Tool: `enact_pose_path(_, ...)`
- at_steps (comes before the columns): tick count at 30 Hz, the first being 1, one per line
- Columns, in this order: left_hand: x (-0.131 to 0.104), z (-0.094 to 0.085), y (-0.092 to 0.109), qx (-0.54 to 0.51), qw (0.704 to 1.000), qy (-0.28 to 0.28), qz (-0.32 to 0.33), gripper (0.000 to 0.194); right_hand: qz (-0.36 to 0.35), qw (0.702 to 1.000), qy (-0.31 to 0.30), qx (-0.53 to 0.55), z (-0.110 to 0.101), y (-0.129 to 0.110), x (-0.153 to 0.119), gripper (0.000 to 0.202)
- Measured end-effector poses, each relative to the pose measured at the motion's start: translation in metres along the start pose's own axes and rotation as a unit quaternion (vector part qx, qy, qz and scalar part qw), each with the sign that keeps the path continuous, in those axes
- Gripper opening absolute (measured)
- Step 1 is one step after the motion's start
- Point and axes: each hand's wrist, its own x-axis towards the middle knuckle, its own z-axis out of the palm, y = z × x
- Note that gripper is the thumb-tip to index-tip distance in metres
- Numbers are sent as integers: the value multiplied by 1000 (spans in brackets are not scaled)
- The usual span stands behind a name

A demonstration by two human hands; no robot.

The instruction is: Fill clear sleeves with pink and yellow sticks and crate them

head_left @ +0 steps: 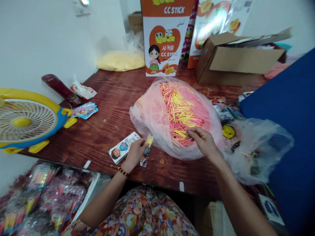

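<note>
A large clear plastic bag [152, 108] lies on the table, its mouth showing a heap of thin pink and yellow sticks [179, 111]. At the heap's near edge, my right hand [203, 141] has its thumb and fingers pinched on some of the sticks; how many is hidden. My left hand [135, 153] is closed on a small printed packet [149, 141] with yellow showing in it. Just left of that hand lies a stack of white printed cards [120, 151]. Another small clear wrapper [143, 161] rests under the packet, close to the left fingers.
A yellow and blue fan [29, 121] stands at left, near a dark red bottle [57, 87] and printed sachets [86, 109]. At the back are a CC Stick box [161, 42] and an open carton [236, 62]. Another clear bag [261, 147] lies right. Filled packs [49, 196] sit below left.
</note>
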Motion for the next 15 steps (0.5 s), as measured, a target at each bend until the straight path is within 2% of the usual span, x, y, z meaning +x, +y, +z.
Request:
enact_pose_path(3, -3, 6, 4, 86, 993, 42, 67, 28, -36, 990, 35, -132, -19, 9, 13, 17)
enact_pose_path(5, -8, 7, 3, 132, 983, 66, 107, 35, -47, 963, 23, -263, -29, 12, 23, 16)
enact_pose_path(7, -12, 1, 0, 152, 975, 83, 139, 35, -43, 914, -29, -403, -35, 11, 32, 19)
enact_pose_path(9, -13, -10, -6, 162, 968, 113, 153, 32, -35, 850, -90, -518, -35, 8, 39, 23)
enact_pose_path(11, -11, -27, -14, 190, 961, 147, 139, 32, -35, 801, -132, -582, -31, 4, 45, 26)
enact_pose_path(12, -8, -36, -18, 224, 954, 157, 123, 34, -38, 787, -144, -599, -29, 3, 48, 26)
enact_pose_path(15, 3, -57, -28, 344, 928, 140, 40, 44, -49, 766, -170, -618, -23, 6, 58, 27)
